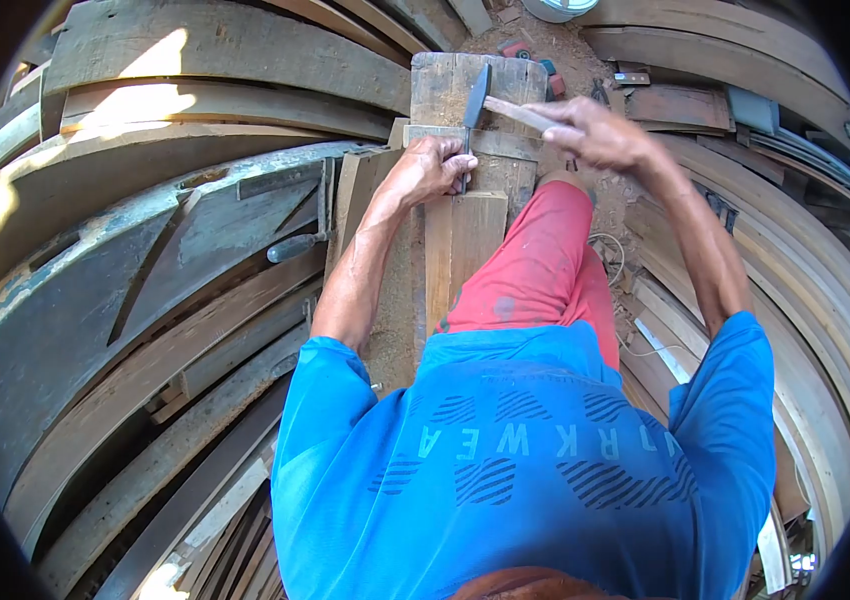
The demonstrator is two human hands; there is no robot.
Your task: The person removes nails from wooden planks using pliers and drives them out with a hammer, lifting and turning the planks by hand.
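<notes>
My right hand (595, 134) is closed around the wooden handle of a hammer (480, 98), slightly smeared by motion. Its dark metal head is over the worn wooden bench (435, 90), close to the top of a narrow metal chisel (466, 150). My left hand (433, 170) grips that chisel, thumb and fingers pressed around it. The chisel stands at the end of a wooden board (465, 235), which lies along the bench and runs back under my leg. A short wood piece (505, 146) lies crosswise beyond the board. The chisel's tip cannot be made out.
Long boards (215, 50) are stacked on the left, beside a large grey metal machine part (65, 300) with a handle (295, 247). More timber (775, 260) leans on the right. Beyond the bench are a red power tool (515, 50) and a white bucket (557, 8). Sawdust covers the floor.
</notes>
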